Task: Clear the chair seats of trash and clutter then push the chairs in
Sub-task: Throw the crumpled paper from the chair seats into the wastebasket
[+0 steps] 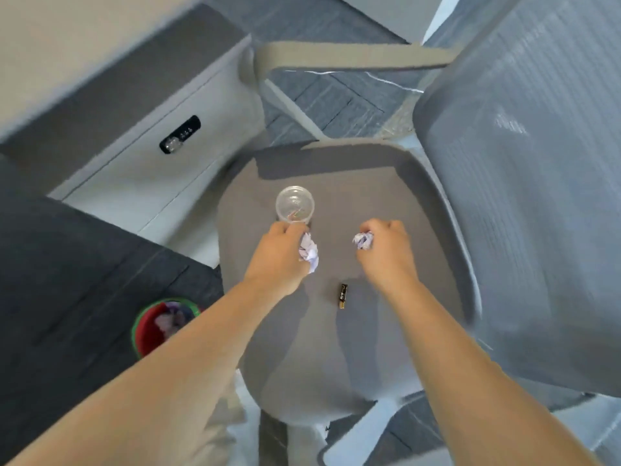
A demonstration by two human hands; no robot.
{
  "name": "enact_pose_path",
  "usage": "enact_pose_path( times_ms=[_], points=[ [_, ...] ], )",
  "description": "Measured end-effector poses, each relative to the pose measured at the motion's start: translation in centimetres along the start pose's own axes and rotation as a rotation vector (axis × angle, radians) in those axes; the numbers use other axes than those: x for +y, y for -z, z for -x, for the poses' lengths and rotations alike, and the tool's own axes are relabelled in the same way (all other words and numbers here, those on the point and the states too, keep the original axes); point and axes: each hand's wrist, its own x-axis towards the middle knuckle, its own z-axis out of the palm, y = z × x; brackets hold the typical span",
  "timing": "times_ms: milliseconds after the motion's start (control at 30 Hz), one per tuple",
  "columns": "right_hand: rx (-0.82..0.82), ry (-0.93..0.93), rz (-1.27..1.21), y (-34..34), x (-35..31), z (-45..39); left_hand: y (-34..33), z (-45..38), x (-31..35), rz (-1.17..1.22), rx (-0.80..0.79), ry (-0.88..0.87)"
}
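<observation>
I look down on a grey office chair seat (pixel 363 183). My left hand (pixel 280 253) is closed around a crumpled white paper ball (pixel 309 252), and its fingertips touch a clear plastic cup (pixel 295 204) standing upright on the seat. My right hand (pixel 386 250) is closed around a second crumpled paper ball (pixel 363 239). A small black and gold battery (pixel 342 296) lies loose on the seat between my forearms. The chair's mesh backrest (pixel 524 183) rises at the right.
A red bin with a green rim (pixel 161 326), holding crumpled paper, stands on the dark carpet at lower left. A white drawer cabinet with a combination lock (pixel 180 134) sits left of the chair. A grey armrest (pixel 353 57) crosses the top.
</observation>
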Motion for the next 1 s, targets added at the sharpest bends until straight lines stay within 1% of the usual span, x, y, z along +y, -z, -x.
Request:
enact_pose_path(
  times_ms=[133, 233, 300, 367, 467, 567, 667, 733, 833, 1000],
  points=[
    [-0.119, 0.153, 0.031, -2.0, -3.2, 2.6, 1.0, 5.0, -4.0, 0.116, 0.123, 0.176],
    [-0.231, 0.288, 0.076, -4.7, -6.0, 4.6, 1.8, 8.8, -6.9, 0.217, 0.195, 0.275],
    [-0.294, 0.333, 0.081, -7.0, -7.7, 6.2, 1.5, 11.2, -9.6, 0.271, 0.229, 0.383],
    [-0.336, 0.359, 0.071, -9.2, -9.2, 7.9, 1.1, 13.5, -12.1, 0.295, 0.292, 0.485],
    [-0.422, 0.415, 0.126, -12.5, -10.8, 10.0, 0.4, 16.7, -15.2, 0.303, 0.4, 0.636],
    [-0.518, 0.455, 0.181, -15.8, -11.8, 11.7, -0.8, 19.0, -17.8, 0.403, 0.399, 0.759],
    [-0.528, 0.457, 0.225, -18.8, -12.1, 12.9, -2.1, 19.8, -20.7, 0.451, 0.362, 0.79],
    [-0.55, 0.452, 0.259, -20.5, -12.3, 13.2, -2.1, 19.5, -22.6, 0.468, 0.37, 0.805],
    [-0.56, 0.465, 0.316, -22.8, -12.5, 13.0, -1.2, 18.2, -25.5, 0.468, 0.414, 0.818],
    [-0.562, 0.406, 0.328, -26.2, -13.2, 12.9, 0.4, 16.4, -29.6, 0.569, 0.489, 0.854]
  ],
)
